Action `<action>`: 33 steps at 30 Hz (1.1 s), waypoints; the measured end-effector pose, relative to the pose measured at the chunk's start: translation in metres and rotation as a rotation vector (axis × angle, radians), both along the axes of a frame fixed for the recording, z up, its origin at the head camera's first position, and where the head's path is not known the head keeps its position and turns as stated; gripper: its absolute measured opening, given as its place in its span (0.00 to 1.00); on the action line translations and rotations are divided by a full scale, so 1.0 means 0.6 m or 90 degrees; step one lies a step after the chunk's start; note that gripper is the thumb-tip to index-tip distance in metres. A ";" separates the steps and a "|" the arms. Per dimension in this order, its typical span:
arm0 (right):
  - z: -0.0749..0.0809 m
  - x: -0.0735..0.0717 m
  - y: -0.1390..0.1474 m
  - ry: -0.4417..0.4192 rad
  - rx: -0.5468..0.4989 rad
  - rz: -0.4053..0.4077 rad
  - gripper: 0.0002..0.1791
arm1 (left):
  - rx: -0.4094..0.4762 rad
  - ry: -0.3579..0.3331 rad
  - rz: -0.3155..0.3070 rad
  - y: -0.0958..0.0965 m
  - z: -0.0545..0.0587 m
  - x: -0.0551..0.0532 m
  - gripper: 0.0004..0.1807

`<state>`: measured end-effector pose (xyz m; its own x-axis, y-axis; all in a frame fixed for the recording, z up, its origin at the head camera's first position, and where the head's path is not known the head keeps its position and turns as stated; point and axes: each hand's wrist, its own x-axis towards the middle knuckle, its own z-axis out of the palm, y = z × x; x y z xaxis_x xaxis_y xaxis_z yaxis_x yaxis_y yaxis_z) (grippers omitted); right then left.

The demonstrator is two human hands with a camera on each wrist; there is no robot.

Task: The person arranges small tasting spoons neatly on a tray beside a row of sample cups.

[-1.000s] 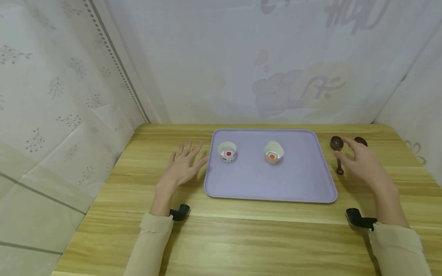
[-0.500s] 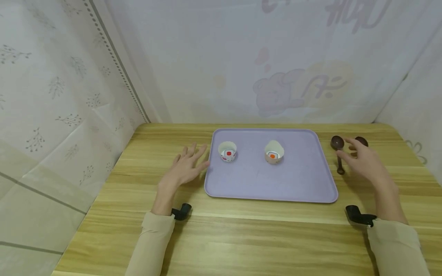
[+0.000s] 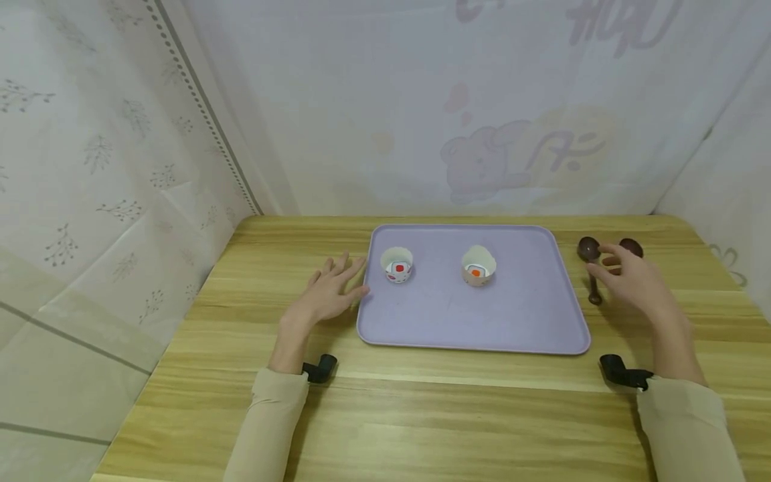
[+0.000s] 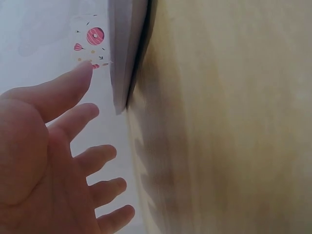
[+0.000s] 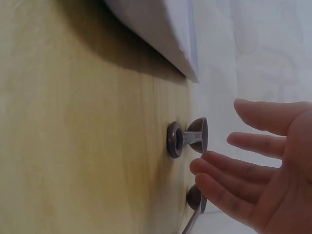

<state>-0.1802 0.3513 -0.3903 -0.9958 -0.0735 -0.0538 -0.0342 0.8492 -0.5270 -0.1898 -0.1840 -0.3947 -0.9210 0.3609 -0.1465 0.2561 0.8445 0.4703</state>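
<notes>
My left hand [image 3: 322, 294] hovers beside the left edge of a lilac tray [image 3: 434, 321], fingers spread and holding nothing. In the left wrist view its thumb [image 4: 73, 90] overlaps a paper baking cup [image 4: 92, 41] with a pink doughnut print. My right hand [image 3: 635, 281] is over the table right of the tray, fingers relaxed with nothing between them. Just left of its fingertips lies a dark brown scoop [image 3: 588, 249], a ring ending its handle [image 5: 174, 140]. A second brown scoop [image 3: 630, 247] lies behind that hand, its handle mostly hidden in the head view.
Two paper baking cups stand on the tray: one with a red mark inside [image 3: 397, 265], the other, taller at the back, with an orange mark [image 3: 478, 268]. The wooden table [image 3: 421, 422] is bordered by pale cloth walls [image 3: 337, 120] at the back and sides.
My left hand has drifted right, up to the tray's edge. The right hand has shifted only slightly, its fingers bending a little more beside the scoop. The cups and tray stay put.
</notes>
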 end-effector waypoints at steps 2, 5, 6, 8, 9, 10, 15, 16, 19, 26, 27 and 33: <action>-0.002 -0.001 0.001 -0.009 -0.001 0.002 0.37 | 0.003 -0.009 -0.003 0.001 0.000 -0.001 0.37; -0.005 -0.003 0.003 -0.022 0.000 -0.002 0.38 | 0.006 -0.017 -0.007 0.002 0.001 -0.001 0.37; -0.007 -0.004 0.004 -0.025 0.003 -0.004 0.39 | 0.007 -0.020 -0.007 0.002 0.001 -0.001 0.37; -0.009 -0.005 0.005 -0.031 0.007 -0.012 0.39 | 0.007 -0.025 -0.006 0.002 0.002 0.000 0.37; -0.011 -0.005 0.006 -0.034 0.007 -0.015 0.40 | 0.006 -0.028 -0.006 0.002 0.002 0.001 0.37; -0.011 -0.006 0.006 -0.037 0.008 -0.017 0.40 | 0.006 -0.030 -0.005 0.002 0.002 0.001 0.37; -0.015 -0.011 0.007 -0.044 0.007 -0.024 0.40 | 0.001 -0.045 -0.006 0.001 0.002 0.003 0.38; -0.015 -0.012 0.007 -0.043 0.006 -0.024 0.40 | 0.000 -0.046 -0.008 0.001 0.001 0.003 0.38; -0.015 -0.015 0.007 -0.043 0.007 -0.029 0.39 | -0.002 -0.050 -0.012 0.000 0.000 0.003 0.38; -0.017 -0.015 0.008 -0.056 0.003 -0.052 0.35 | 0.000 -0.058 -0.019 0.000 -0.003 0.001 0.37; -0.018 -0.015 0.008 -0.058 0.004 -0.055 0.34 | 0.000 -0.060 -0.019 0.000 -0.003 0.001 0.37; -0.018 -0.017 0.008 -0.056 0.014 -0.058 0.28 | 0.003 -0.067 -0.019 -0.001 -0.003 0.000 0.36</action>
<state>-0.1904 0.3558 -0.4009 -0.9897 0.0197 -0.1416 0.0894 0.8580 -0.5058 -0.1896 -0.1844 -0.3967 -0.8898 0.3885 -0.2394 0.2299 0.8348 0.5003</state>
